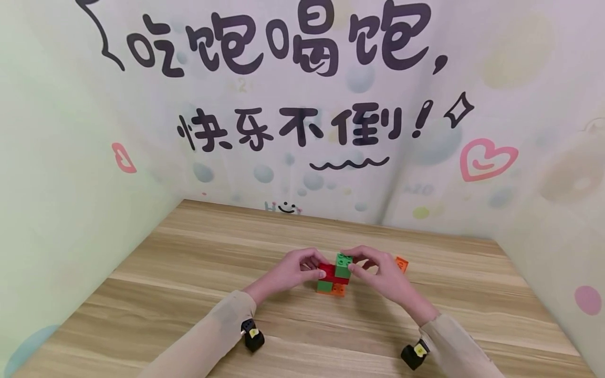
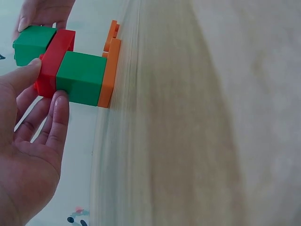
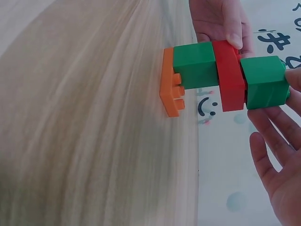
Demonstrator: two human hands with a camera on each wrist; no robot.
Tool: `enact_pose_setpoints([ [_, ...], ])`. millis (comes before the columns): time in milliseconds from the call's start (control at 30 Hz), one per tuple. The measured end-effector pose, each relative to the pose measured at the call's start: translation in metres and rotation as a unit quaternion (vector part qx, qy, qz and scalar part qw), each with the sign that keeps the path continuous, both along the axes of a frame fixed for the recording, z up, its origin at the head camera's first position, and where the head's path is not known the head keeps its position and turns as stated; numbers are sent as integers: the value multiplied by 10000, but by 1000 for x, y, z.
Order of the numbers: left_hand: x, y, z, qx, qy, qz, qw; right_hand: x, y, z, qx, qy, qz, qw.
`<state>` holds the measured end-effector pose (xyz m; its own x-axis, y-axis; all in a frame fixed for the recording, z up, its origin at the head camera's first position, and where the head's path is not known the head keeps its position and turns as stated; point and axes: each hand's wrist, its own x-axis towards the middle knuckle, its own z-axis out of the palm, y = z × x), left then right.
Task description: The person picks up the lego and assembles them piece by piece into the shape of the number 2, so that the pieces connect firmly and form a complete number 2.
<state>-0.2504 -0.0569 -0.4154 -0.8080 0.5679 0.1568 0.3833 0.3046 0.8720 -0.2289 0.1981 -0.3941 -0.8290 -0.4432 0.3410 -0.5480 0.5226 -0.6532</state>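
Observation:
A stack of bricks stands on the table: an orange plate (image 1: 338, 293) at the bottom, a green block (image 2: 81, 77) on it, a red brick (image 3: 229, 75) across that, and a second green block (image 1: 343, 265) on the red brick's right end. My left hand (image 1: 299, 269) grips the left end of the red brick between thumb and fingers. My right hand (image 1: 382, 273) pinches the upper green block, thumb at the front and fingers behind. In the right wrist view the orange plate's bare studs (image 3: 178, 92) show beside the lower green block.
Another orange piece (image 1: 402, 263) lies on the wooden table (image 1: 227, 231) behind my right hand. A printed cloth wall (image 1: 283, 184) rises along the table's back edge, with pale walls on both sides.

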Motion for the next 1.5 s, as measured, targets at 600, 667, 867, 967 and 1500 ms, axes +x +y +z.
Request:
enact_pose_setpoints([
  [600, -7, 0, -9, -9, 90, -25, 10000, 0, 0, 4, 56, 244, 100, 9996],
  [667, -8, 0, -9, -9, 107, -39, 9999, -1, 0, 5, 87, 195, 108, 9997],
  [867, -9, -1, -10, 50, 75, -59, 9999, -3, -1, 8, 181, 15, 125, 9998],
  [967, -9, 0, -10, 59, 63, -68, 9999, -4, -1, 9, 223, -20, 137, 9997],
  [1500, -6, -1, -8, 31, 15, -52, 10000, -1, 0, 7, 165, -59, 28, 9998],
])
